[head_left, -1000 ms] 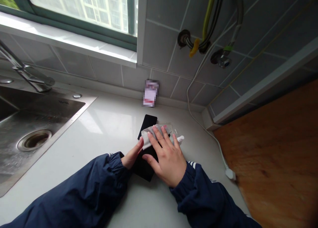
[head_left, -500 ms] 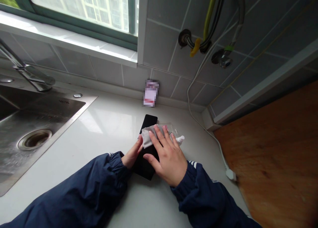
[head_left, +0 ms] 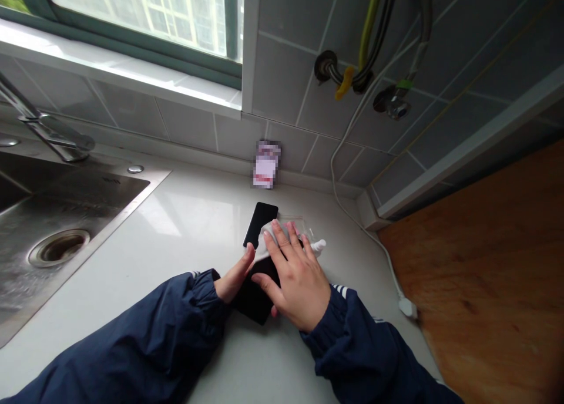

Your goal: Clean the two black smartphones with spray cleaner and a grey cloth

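My left hand (head_left: 232, 279) is closed around the side of a black smartphone (head_left: 253, 301), its thumb along the left edge and a fingertip showing at the right edge. My right hand (head_left: 296, 279) lies over the phone with fingers spread, pressing a light grey cloth (head_left: 263, 243) against its surface. Beyond the hands, a second black slab like a phone (head_left: 263, 217) lies on the counter, partly covered by the cloth. A clear plastic case (head_left: 299, 221) and a small bottle with a white nozzle (head_left: 319, 246) are partly hidden behind my right fingers.
The white counter (head_left: 176, 239) carries a blurred pink and white object (head_left: 265, 166) leaning at the wall. On the left is a steel sink (head_left: 110, 210) with a faucet (head_left: 57, 135). A white cable and plug (head_left: 408, 309) lie near a wooden board (head_left: 476, 275) on the right.
The cloth has shifted and bunched under my right fingers, showing more of the far black slab. The held phone sits slightly lower and left, and a left fingertip now shows at its right edge.
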Action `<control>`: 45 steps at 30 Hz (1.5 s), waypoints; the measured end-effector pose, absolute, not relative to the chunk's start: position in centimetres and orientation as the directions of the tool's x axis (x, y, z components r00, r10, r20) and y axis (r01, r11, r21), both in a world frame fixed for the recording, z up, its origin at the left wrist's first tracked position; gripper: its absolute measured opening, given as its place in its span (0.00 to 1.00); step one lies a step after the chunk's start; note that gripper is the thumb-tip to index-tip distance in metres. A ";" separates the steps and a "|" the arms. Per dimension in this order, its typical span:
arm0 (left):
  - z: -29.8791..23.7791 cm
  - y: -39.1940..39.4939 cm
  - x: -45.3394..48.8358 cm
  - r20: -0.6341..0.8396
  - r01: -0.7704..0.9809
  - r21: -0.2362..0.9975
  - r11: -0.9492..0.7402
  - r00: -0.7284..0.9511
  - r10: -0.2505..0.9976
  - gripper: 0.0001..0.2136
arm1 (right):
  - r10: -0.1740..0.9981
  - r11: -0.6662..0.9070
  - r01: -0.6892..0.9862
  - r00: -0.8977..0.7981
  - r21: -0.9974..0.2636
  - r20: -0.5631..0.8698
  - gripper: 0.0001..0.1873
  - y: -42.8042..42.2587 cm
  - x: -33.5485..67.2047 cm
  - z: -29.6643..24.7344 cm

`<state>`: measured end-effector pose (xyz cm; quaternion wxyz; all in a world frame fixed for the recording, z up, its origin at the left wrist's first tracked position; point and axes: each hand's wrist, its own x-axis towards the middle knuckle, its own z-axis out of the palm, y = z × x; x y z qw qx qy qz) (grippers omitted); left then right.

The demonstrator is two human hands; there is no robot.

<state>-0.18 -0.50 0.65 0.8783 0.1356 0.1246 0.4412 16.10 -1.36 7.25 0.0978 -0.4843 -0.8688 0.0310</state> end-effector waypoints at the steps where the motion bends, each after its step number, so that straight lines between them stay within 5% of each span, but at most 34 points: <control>1: 0.7 -0.5 -0.2 -0.104 -0.722 0.356 0.593 0.600 0.793 0.28 | 0.849 0.527 0.836 -0.510 -0.152 0.137 0.39 -1.4 16.2 7.3; 10: 0.7 -0.4 -0.3 -0.133 -0.641 0.474 0.603 0.625 0.769 0.30 | 0.854 0.520 0.835 -0.507 -0.180 0.115 0.36 -1.8 16.5 7.7; 16: -0.5 -0.1 0.1 -0.197 -0.617 0.649 0.445 0.429 0.882 0.40 | 0.827 0.562 0.804 -0.555 -0.197 0.092 0.36 -2.2 16.1 7.2; 23: -1.3 0.3 -0.2 -0.269 -0.566 0.687 0.456 0.385 0.883 0.42 | 0.797 0.602 0.776 -0.600 -0.187 0.075 0.36 -2.4 16.1 7.0; 31: -0.4 -0.3 0.3 -0.172 -0.558 0.704 0.439 0.465 0.868 0.43 | 0.836 0.548 0.826 -0.531 -0.135 0.139 0.37 -1.8 16.2 6.9; 40: -1.2 -0.5 -0.5 -0.161 -0.501 0.777 0.380 0.426 0.890 0.34 | 0.850 0.525 0.838 -0.509 -0.146 0.137 0.38 -1.6 16.2 7.2; 45: -0.6 -0.1 0.1 -0.189 -0.515 0.749 0.416 0.436 0.880 0.44 | 0.821 0.570 0.801 -0.560 -0.181 0.110 0.38 -1.9 16.1 7.0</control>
